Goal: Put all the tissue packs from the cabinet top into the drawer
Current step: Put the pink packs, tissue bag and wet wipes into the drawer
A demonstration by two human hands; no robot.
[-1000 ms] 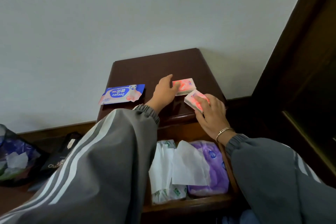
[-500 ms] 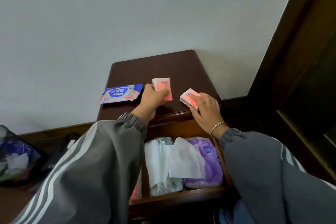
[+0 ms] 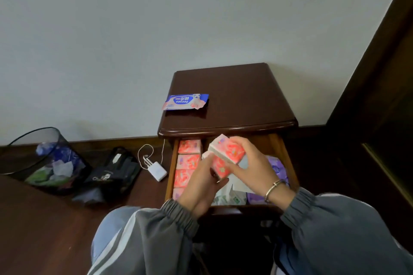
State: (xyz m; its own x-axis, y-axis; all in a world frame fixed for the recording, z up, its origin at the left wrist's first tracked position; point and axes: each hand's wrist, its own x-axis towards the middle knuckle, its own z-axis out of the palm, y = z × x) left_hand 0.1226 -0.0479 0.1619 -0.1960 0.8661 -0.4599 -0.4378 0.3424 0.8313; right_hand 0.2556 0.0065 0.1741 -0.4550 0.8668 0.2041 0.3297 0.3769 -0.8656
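The dark cabinet (image 3: 234, 87) has its drawer (image 3: 172, 163) open; a mesh bin (image 3: 33, 158) and black bag (image 3: 116, 172) sit on the floor to its left. Over the drawer, covering its middle, the left hand (image 3: 201, 187) and right hand (image 3: 254, 167) each grip a pink tissue pack (image 3: 232, 150). A blue wipes pack (image 3: 185, 101) lies on the cabinet top.

- "Deeyeo", printed upside down, on the blue-and-pink wipes pack (image 3: 185, 101) at the left edge of the cabinet (image 3: 234, 87) top.
- "Ch…", only partly legible, on the black bag (image 3: 111, 172) left of the cabinet.
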